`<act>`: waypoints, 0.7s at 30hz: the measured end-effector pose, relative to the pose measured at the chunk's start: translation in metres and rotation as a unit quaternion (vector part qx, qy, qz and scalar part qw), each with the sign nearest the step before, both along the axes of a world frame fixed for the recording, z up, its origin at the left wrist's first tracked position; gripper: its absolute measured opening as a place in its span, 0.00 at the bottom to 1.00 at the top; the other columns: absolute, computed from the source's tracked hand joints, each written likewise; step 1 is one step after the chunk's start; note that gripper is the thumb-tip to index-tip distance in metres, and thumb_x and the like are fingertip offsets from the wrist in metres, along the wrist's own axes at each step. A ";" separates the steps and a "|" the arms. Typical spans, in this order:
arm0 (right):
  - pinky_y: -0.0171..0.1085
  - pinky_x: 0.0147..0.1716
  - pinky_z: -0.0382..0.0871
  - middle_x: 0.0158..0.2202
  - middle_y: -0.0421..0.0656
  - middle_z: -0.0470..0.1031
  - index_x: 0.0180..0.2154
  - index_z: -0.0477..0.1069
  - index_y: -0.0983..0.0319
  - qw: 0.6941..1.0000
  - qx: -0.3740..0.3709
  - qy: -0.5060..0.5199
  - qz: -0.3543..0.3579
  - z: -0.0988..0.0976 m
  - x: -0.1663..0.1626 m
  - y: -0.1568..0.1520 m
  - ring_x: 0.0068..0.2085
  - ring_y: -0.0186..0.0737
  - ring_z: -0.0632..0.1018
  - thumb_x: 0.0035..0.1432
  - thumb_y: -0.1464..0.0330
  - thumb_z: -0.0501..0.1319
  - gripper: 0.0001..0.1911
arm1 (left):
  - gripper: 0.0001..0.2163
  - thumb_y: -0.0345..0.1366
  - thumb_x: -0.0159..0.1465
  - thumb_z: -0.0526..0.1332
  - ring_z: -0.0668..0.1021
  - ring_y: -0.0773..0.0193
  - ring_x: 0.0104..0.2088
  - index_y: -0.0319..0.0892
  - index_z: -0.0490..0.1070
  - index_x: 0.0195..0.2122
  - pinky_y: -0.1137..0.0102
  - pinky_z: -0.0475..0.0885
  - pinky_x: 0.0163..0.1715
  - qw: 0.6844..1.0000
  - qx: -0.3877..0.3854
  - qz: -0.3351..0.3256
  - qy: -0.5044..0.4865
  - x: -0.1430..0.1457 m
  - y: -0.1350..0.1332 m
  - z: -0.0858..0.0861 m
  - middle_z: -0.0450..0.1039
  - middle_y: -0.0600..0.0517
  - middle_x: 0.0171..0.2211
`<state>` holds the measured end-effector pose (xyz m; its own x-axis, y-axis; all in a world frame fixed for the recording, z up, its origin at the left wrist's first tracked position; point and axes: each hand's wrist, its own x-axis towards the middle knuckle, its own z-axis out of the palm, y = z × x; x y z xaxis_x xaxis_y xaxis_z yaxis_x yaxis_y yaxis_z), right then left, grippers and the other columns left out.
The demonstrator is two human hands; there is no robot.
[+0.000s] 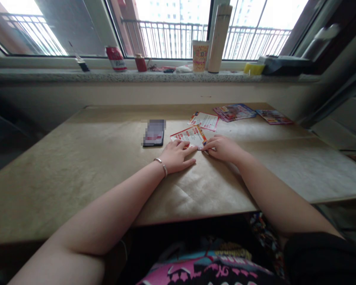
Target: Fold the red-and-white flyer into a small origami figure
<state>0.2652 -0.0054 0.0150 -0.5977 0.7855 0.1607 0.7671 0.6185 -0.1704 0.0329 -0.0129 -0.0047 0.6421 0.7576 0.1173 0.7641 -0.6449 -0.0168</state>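
A red and white printed leaflet [190,135] lies on the brown paper-covered table [77,170]. My left hand [176,155], a bracelet at its wrist, rests flat with fingers stretched onto the leaflet's near left edge. My right hand [221,147] lies beside it, fingers curled down and pressing on the leaflet's near right corner. Both hands touch the leaflet; neither lifts it.
A dark phone [153,133] lies just left of the leaflet. Three more leaflets [204,120] [234,112] [273,116] lie further back right. On the windowsill [47,75] stand a red can [116,59], a paper cup [200,55] and a tall flask [219,37].
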 end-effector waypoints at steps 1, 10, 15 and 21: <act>0.38 0.49 0.66 0.43 0.42 0.79 0.43 0.79 0.54 1.000 0.000 0.001 -0.003 0.000 0.000 0.000 0.44 0.40 0.75 0.58 0.70 0.57 0.16 | 0.27 0.58 0.64 0.48 0.63 0.47 0.57 0.58 0.57 0.63 0.55 0.58 0.55 1.000 0.001 0.000 0.001 0.000 0.000 0.000 0.61 0.49 0.60; 0.38 0.46 0.67 0.42 0.43 0.78 0.41 0.80 0.52 0.996 -0.034 -0.040 -0.067 0.004 0.003 0.003 0.44 0.42 0.75 0.55 0.67 0.58 0.14 | 0.29 0.57 0.65 0.46 0.63 0.48 0.58 0.51 0.55 0.64 0.57 0.57 0.56 1.000 -0.001 -0.009 0.014 0.000 0.000 0.001 0.60 0.47 0.61; 0.35 0.44 0.67 0.41 0.42 0.79 0.40 0.81 0.53 0.995 -0.057 -0.048 -0.069 0.006 0.012 0.007 0.41 0.40 0.77 0.54 0.67 0.59 0.14 | 0.31 0.57 0.65 0.46 0.62 0.49 0.59 0.47 0.55 0.64 0.59 0.56 0.57 1.000 -0.007 0.003 0.023 0.000 0.000 0.001 0.60 0.47 0.62; 0.33 0.41 0.69 0.41 0.40 0.80 0.39 0.81 0.54 0.991 -0.093 -0.054 -0.076 0.008 0.021 0.012 0.39 0.38 0.78 0.52 0.72 0.58 0.16 | 0.30 0.57 0.65 0.45 0.62 0.49 0.59 0.47 0.55 0.64 0.58 0.56 0.57 1.000 -0.008 0.003 0.022 0.000 0.000 0.000 0.59 0.47 0.63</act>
